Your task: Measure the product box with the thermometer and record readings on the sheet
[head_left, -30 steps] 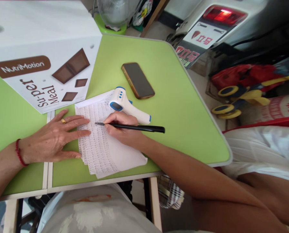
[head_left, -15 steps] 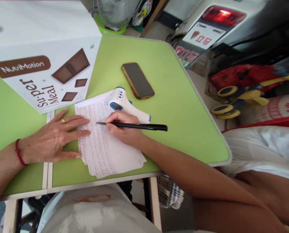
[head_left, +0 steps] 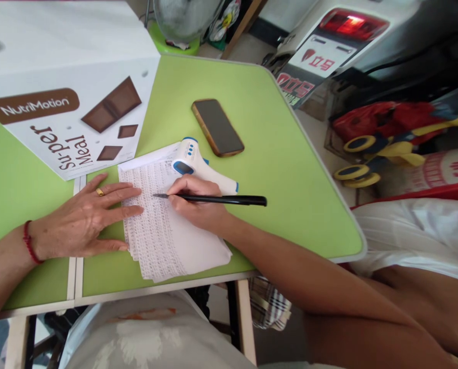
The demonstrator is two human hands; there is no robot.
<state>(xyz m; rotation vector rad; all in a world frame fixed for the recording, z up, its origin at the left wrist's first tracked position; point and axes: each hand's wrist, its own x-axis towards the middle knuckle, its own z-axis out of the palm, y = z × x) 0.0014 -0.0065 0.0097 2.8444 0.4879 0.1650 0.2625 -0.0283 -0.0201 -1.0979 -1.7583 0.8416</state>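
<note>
My left hand lies flat with its fingers spread, the fingertips on the left edge of a stack of papers. The top sheet carries dense rows of handwriting on its left part. My right hand rests on the same sheet and pinches a black pen, its tip touching the paper among the written lines. Just beyond that hand, a white and blue infrared thermometer lies partly on the papers. Its handle is partly behind my right hand.
A large white box with brown printing stands at the left of the green table. Behind the thermometer lies a phone in a brown case. A person in white clothing is close on the right. A fan stands past the far edge.
The back end of the pen has shifted very slightly. Both hands, the papers and the thermometer stay where they were.
</note>
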